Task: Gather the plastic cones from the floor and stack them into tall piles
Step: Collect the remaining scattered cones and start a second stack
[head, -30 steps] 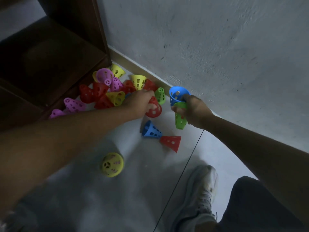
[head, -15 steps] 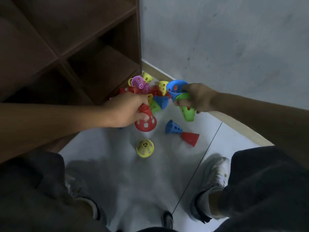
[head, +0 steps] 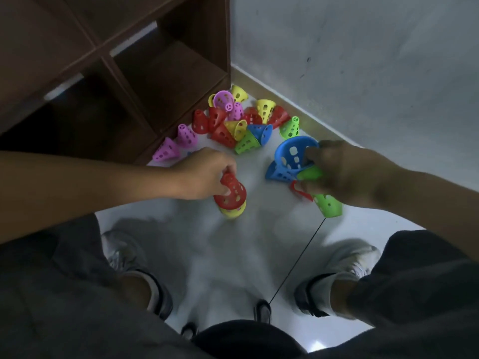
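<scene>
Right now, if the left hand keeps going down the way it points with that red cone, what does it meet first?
The left hand holds a red cone wide end down. Directly under it sits the yellow cone on the floor; that comes first, though the remaining gap is unclear.

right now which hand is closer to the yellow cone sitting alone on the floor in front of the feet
Left. The left hand grips a red cone directly over the yellow cone, nearly touching it. The right hand is off to the side, holding a blue and green stack.
</scene>
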Motion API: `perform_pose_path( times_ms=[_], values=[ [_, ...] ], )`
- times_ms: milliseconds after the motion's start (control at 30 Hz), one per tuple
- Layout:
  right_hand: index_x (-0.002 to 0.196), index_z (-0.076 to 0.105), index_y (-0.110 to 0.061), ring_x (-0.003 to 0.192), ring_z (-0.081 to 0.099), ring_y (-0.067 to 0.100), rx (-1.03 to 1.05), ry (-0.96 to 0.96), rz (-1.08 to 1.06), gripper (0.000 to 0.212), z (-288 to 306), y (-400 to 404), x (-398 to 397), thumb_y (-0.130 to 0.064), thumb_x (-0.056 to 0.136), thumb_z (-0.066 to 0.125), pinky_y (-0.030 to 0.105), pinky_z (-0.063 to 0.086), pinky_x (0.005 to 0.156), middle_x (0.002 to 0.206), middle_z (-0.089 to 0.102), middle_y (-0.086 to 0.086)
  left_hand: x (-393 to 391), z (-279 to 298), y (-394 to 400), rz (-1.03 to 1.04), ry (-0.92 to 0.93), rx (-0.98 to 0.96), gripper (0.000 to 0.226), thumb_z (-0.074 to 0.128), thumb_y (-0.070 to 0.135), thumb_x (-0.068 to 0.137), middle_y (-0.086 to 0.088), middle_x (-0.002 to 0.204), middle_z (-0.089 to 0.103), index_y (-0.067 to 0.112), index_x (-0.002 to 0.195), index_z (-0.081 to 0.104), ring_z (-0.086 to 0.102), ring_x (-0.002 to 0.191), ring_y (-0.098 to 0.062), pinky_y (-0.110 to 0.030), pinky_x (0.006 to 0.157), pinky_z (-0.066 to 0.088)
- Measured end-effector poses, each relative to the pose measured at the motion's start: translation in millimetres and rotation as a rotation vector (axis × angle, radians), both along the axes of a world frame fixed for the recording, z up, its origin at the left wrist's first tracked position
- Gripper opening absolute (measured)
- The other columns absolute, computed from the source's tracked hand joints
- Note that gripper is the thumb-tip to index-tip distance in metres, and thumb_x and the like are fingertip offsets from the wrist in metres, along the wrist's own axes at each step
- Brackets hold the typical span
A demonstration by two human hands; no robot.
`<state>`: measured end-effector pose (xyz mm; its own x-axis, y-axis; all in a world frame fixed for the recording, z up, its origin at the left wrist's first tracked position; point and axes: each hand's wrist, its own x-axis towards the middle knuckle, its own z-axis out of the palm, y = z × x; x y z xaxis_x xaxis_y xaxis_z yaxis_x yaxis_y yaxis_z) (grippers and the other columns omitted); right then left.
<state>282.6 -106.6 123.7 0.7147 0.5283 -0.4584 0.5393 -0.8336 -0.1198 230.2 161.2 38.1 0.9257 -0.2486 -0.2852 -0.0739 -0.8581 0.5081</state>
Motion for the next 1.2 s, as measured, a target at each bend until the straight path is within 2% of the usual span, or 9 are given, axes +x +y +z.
perform_pose_path(
  times_ms=[100,267,367,500,567,633,833,1033,1200],
  values=[
    [0.119,0.051,-0.026,0.093,0.041,0.019,-0.028,0.014,0.067,0.044,-1,7,-2,-0.059,0.092,0.057,0.034,0.041,0.076,0.098,0.039,-0.004,-2,-9,4,-0.032,0.014,-0.027,0.028,0.087,0.017,0.073,0.006,0.089,0.066,0.018,0.096,0.071,0.053,0.067,0.007,-0.014,0.063,0.041],
    [0.104,0.048,-0.029,0.088,0.056,0.024,0.067,0.138,0.040,0.037,-2,19,14,-0.060,0.088,0.062,0.043,0.052,0.082,0.089,0.049,-0.006,-3,-24,14,-0.002,0.025,-0.103,0.028,0.088,0.015,0.073,0.006,0.084,0.065,0.019,0.091,0.068,0.058,0.068,0.004,-0.023,0.064,0.044],
    [0.100,0.047,-0.029,0.085,0.054,0.024,0.114,0.138,0.034,0.034,-9,27,21,-0.057,0.088,0.064,0.035,0.045,0.074,0.085,0.048,-0.009,-6,-33,16,0.083,0.111,-0.151,0.049,0.091,0.015,0.071,0.001,0.107,0.068,0.016,0.113,0.065,0.063,0.074,-0.004,-0.027,0.070,0.054],
    [0.100,0.048,-0.029,0.075,0.051,0.014,0.166,0.156,0.063,0.030,-12,42,23,-0.052,0.089,0.065,0.024,0.037,0.060,0.081,0.048,-0.011,2,-25,9,0.229,0.143,-0.266,0.062,0.088,0.024,0.076,0.006,0.116,0.062,0.017,0.130,0.058,0.057,0.082,0.009,-0.010,0.077,0.047],
    [0.101,0.051,-0.029,0.071,0.051,0.005,0.219,0.179,0.058,0.028,-11,45,24,-0.050,0.090,0.066,0.013,0.035,0.054,0.081,0.052,-0.010,9,-18,8,0.292,0.175,-0.430,0.055,0.085,0.031,0.081,0.007,0.118,0.065,0.027,0.129,0.058,0.063,0.100,0.003,-0.023,0.092,0.052],
    [0.102,0.052,-0.030,0.069,0.052,0.003,0.271,0.211,0.051,0.025,-8,47,25,-0.047,0.091,0.066,0.011,0.038,0.053,0.084,0.055,-0.008,14,-8,10,0.334,0.235,-0.617,0.050,0.081,0.027,0.085,0.005,0.123,0.066,0.032,0.129,0.058,0.065,0.113,-0.008,-0.035,0.092,0.057],
    [0.092,0.059,-0.031,0.060,0.055,-0.002,0.480,0.412,-0.065,0.013,-4,52,27,-0.035,0.090,0.071,0.009,0.043,0.055,0.076,0.062,-0.006,19,21,10,0.257,0.349,-0.819,0.059,0.081,0.020,0.081,-0.001,0.129,0.067,0.026,0.133,0.056,0.068,0.112,-0.027,-0.035,0.087,0.055],
    [0.091,0.059,-0.035,0.060,0.055,-0.002,0.577,0.541,-0.113,0.012,-5,55,31,-0.034,0.091,0.071,0.010,0.042,0.055,0.076,0.061,-0.011,27,30,13,0.224,0.469,-0.853,0.048,0.071,0.024,0.080,0.007,0.122,0.072,0.025,0.127,0.060,0.068,0.116,-0.013,-0.037,0.094,0.057],
    [0.123,0.043,-0.037,0.078,0.067,0.007,0.502,0.530,-0.136,0.039,-7,50,31,-0.038,0.092,0.067,0.019,0.056,0.065,0.109,0.068,-0.004,32,22,22,0.297,0.533,-0.823,0.053,0.068,0.027,0.084,0.000,0.126,0.071,0.018,0.135,0.056,0.068,0.115,-0.015,-0.037,0.092,0.058]
  ],
)
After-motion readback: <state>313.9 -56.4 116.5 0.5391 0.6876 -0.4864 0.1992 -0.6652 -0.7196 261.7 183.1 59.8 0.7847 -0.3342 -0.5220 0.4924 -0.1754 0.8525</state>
